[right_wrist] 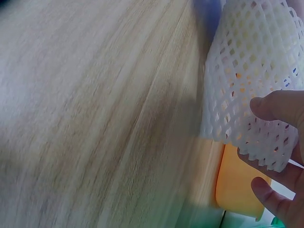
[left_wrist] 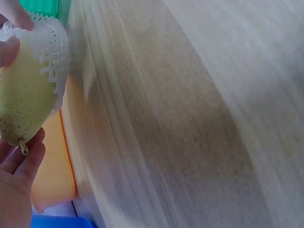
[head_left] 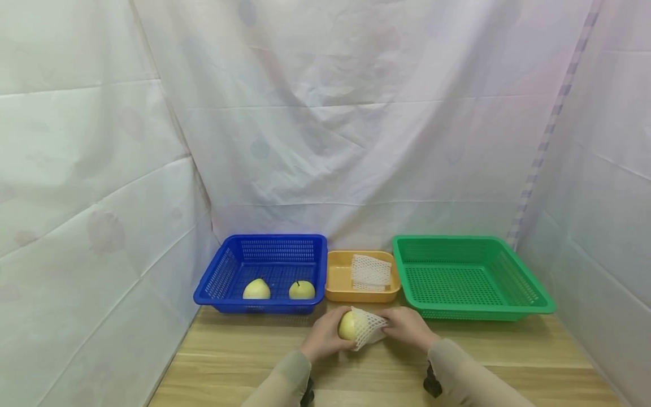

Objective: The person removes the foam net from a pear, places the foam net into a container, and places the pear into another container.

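A yellow pear (head_left: 347,326) with a brown-speckled stem end is partly inside a white foam net sleeve (head_left: 367,328). My left hand (head_left: 325,334) grips the pear from the left, its fingers round the stem end in the left wrist view. At the other end my right hand (head_left: 408,326) pinches the loose part of the net between thumb and fingers. The right wrist view shows the net (right_wrist: 251,80) stretched out, with the pear faintly visible through its upper part. Both hands are over the table, in front of the orange tray.
A blue basket (head_left: 259,305) on the left holds two pears (head_left: 256,289). The small orange tray (head_left: 338,277) in the middle contains white foam nets (head_left: 371,271). On the right stands a green basket (head_left: 478,309). White cloth (head_left: 325,141) hangs behind the wooden table (head_left: 229,356).
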